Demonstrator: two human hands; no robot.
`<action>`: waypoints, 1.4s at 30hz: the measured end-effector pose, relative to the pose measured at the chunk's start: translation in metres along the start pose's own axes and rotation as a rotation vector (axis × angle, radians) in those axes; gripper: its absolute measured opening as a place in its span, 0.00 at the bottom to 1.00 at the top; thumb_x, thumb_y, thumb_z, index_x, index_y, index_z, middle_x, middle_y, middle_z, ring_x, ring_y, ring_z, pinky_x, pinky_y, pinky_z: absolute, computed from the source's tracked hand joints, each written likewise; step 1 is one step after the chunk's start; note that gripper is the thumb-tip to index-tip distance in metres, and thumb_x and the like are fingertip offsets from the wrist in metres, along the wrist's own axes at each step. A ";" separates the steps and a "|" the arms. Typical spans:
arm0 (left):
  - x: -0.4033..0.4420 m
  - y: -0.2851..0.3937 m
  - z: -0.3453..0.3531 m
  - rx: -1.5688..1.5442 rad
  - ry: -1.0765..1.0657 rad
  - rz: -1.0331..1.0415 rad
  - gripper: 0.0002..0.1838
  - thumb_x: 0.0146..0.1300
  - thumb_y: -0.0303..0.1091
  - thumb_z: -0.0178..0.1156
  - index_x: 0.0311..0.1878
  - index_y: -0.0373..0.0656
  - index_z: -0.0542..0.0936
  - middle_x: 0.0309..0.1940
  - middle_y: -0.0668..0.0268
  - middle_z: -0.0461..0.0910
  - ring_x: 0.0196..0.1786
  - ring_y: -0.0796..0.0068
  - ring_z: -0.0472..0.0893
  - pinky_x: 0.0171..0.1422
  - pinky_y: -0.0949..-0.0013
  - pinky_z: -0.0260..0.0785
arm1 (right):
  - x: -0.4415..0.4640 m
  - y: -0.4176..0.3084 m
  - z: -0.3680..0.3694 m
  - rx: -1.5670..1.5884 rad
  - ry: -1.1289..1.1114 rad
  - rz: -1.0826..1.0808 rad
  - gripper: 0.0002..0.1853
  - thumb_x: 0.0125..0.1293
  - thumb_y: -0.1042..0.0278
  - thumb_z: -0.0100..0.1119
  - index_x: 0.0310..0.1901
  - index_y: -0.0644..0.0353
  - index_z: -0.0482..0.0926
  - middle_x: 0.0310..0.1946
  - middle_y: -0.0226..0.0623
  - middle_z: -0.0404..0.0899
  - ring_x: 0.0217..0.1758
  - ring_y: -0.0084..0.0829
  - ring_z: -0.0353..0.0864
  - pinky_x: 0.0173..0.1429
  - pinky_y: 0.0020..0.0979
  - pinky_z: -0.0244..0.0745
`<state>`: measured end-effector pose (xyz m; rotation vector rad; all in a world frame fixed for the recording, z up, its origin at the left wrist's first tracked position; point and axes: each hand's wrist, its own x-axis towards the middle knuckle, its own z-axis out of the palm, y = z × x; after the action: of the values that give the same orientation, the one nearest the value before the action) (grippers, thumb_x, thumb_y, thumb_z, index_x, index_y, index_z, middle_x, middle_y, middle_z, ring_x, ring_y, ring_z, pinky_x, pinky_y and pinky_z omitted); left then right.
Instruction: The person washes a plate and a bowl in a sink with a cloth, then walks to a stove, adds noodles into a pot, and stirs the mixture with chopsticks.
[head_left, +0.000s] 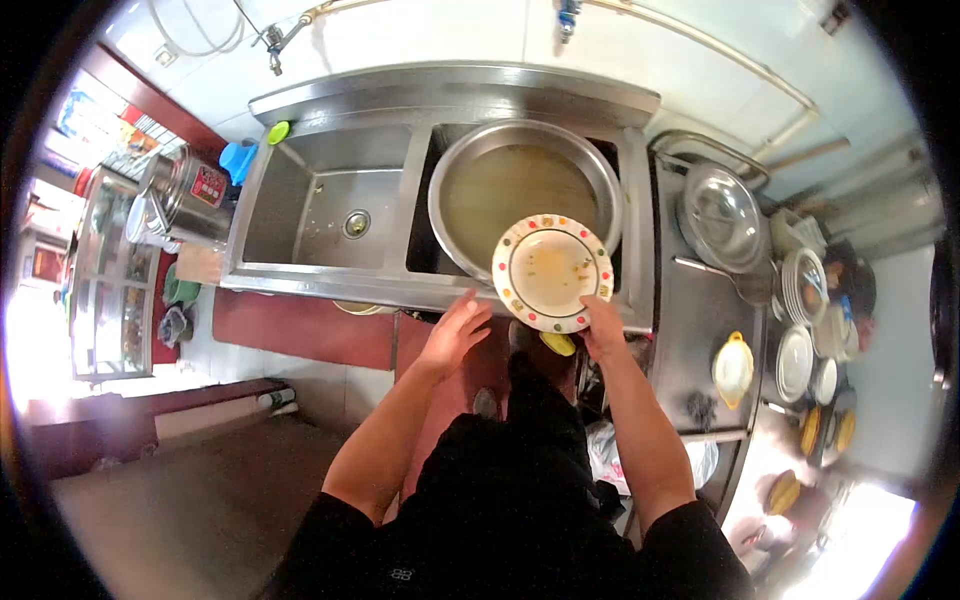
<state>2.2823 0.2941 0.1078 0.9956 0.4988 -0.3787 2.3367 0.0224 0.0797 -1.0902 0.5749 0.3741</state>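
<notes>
A white plate (551, 272) with a rim of coloured dots and brownish food bits on its surface is held by my right hand (602, 328) at its lower right edge. It overlaps the front edge of a large metal basin (440, 215) filled with murky liquid, which sits in the right sink. My left hand (458, 334) is left of the plate, fingers apart, holding nothing. Below the plate a yellow-green object (557, 344) partly shows.
The left sink (345, 215) has a drain and a green item (278, 132) at its corner. On the right counter (690, 330) are a metal bowl (722, 215), a ladle and a yellow-edged dish (733, 371). Stacked plates (803, 285) stand farther right.
</notes>
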 end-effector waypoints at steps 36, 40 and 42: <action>0.258 0.020 -0.005 0.080 0.474 -0.280 0.25 0.68 0.31 0.52 0.67 0.47 0.62 0.60 0.60 0.72 0.59 0.62 0.76 0.60 0.59 0.74 | 0.312 0.019 0.049 -0.767 0.167 -0.099 0.31 0.61 0.73 0.53 0.68 0.61 0.64 0.63 0.51 0.71 0.66 0.48 0.71 0.69 0.38 0.65; 0.251 0.025 -0.001 0.059 0.369 -0.280 0.25 0.68 0.30 0.51 0.67 0.45 0.61 0.59 0.59 0.73 0.57 0.63 0.78 0.59 0.60 0.76 | 0.273 -0.021 0.125 -0.863 0.162 0.051 0.33 0.63 0.68 0.52 0.71 0.61 0.61 0.68 0.53 0.65 0.70 0.49 0.66 0.72 0.39 0.60; 0.251 0.020 -0.007 0.065 0.320 -0.303 0.25 0.68 0.30 0.52 0.67 0.46 0.61 0.59 0.60 0.73 0.57 0.64 0.78 0.57 0.61 0.76 | 0.287 0.017 0.137 -0.936 0.104 -0.054 0.33 0.62 0.68 0.52 0.71 0.60 0.60 0.69 0.53 0.64 0.71 0.49 0.65 0.73 0.39 0.59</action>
<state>2.4982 0.2914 -0.0217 1.0511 0.9382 -0.5107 2.5898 0.1560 -0.0597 -2.0271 0.4570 0.5621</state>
